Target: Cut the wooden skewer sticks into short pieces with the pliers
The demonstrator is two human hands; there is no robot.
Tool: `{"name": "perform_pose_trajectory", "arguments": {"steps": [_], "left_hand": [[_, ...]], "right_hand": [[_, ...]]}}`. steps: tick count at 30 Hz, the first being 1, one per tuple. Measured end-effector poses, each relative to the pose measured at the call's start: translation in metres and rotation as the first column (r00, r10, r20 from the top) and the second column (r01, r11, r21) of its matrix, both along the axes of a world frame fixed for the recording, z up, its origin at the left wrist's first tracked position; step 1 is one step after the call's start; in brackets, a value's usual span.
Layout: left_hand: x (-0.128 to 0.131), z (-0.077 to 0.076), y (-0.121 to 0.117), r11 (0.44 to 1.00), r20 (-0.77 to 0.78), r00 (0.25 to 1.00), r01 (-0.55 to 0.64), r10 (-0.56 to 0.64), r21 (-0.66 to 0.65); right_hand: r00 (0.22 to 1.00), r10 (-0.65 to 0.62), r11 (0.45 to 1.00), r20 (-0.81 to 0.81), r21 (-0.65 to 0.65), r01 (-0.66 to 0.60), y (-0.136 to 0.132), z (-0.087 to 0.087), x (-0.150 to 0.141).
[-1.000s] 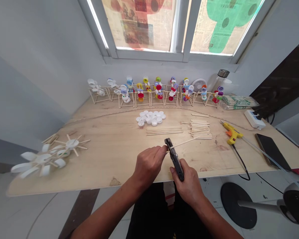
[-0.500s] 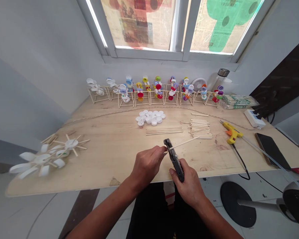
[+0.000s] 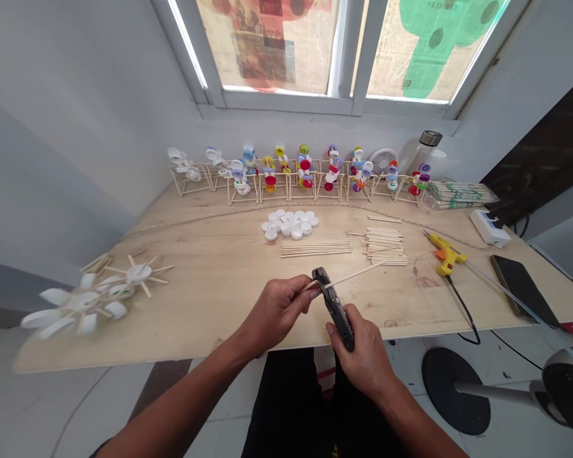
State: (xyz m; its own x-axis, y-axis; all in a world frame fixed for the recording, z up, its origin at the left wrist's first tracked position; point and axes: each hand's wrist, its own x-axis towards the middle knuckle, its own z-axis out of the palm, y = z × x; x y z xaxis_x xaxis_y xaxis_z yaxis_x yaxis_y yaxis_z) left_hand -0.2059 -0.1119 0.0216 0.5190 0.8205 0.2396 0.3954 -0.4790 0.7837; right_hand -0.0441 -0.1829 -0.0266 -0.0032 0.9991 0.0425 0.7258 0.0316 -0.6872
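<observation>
My right hand (image 3: 365,350) is closed around the handles of dark pliers (image 3: 337,312), whose head points up and left. A thin wooden stick (image 3: 356,275) lies across the pliers near their head, its long end reaching right towards a pile of short sticks (image 3: 384,247). My left hand (image 3: 277,312) pinches the stick's left end, just beside the pliers' head. Whether the stick is cut through cannot be made out. Beyond my hands lie several longer sticks (image 3: 315,249) in a row and a cluster of white bottle caps (image 3: 291,224).
Small stick frames with coloured cap wheels (image 3: 305,175) line the back edge. White cap-and-stick wheels (image 3: 83,302) lie at left. On the right are a yellow glue gun (image 3: 446,253) with its cord, a phone (image 3: 520,286), a power strip (image 3: 489,228) and bagged sticks (image 3: 461,194).
My left hand has turned and shifted slightly left, so its thumb and fingers on the stick show more. The pliers and right hand have barely moved.
</observation>
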Motion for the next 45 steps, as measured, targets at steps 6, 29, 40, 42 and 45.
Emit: {"name": "perform_pose_trajectory", "arguments": {"steps": [6, 29, 40, 42, 45], "left_hand": [[0.006, -0.023, -0.006, 0.874, -0.103, 0.97, -0.15, 0.221, 0.463], [-0.002, 0.005, 0.0, 1.0, 0.0, 1.0, 0.01, -0.01, 0.002], [0.004, -0.008, 0.002, 0.991, -0.01, 0.994, -0.109, 0.11, 0.073], [0.005, -0.011, 0.003, 0.988, -0.032, 0.991, -0.125, 0.128, 0.087], [0.005, -0.015, 0.004, 0.987, -0.049, 0.989, -0.133, 0.138, 0.085]], "right_hand": [[1.0, -0.026, 1.0, -0.009, 0.001, 0.026, 0.002, 0.0, -0.003], [0.998, 0.027, 1.0, -0.054, 0.008, -0.027, 0.002, 0.008, 0.001], [0.998, -0.001, 1.0, 0.065, -0.006, 0.001, 0.009, 0.0, 0.0], [0.996, -0.003, 1.0, 0.085, -0.011, 0.004, 0.01, -0.002, 0.0], [0.995, -0.006, 1.0, 0.103, -0.022, 0.008, 0.011, -0.005, 0.001]]}}
